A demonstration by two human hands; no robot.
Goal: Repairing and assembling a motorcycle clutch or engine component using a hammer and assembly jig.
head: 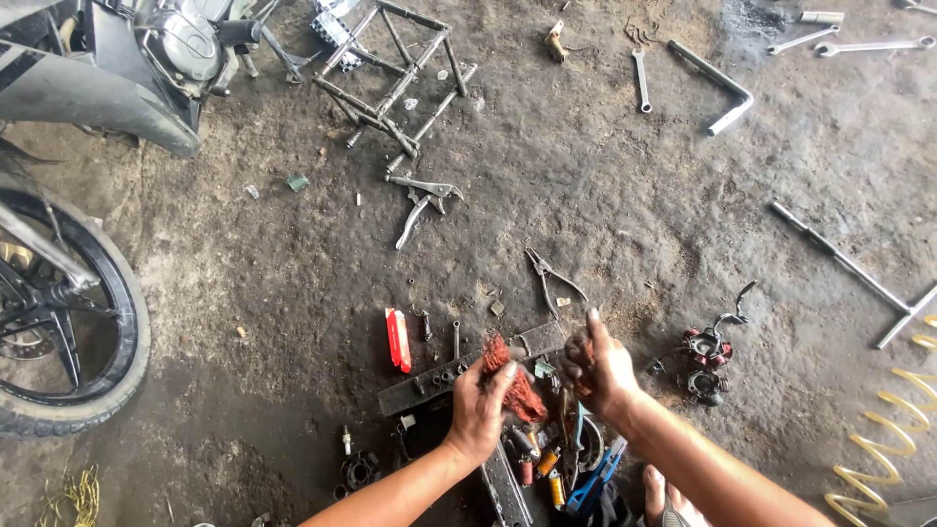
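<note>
My left hand grips a tangle of reddish copper wire low in the middle of the head view. My right hand, dark with grease, is closed around a small dark part with reddish windings that is mostly hidden in the fingers. The two hands are close together above a dark metal bar lying on the dirt floor. Just beyond the right hand lie thin pliers.
A motorcycle wheel and engine stand at left. A metal frame, locking pliers, wrenches and T-handle tools lie scattered. Two wound coil parts sit at right, a red packet left, a yellow coiled hose far right.
</note>
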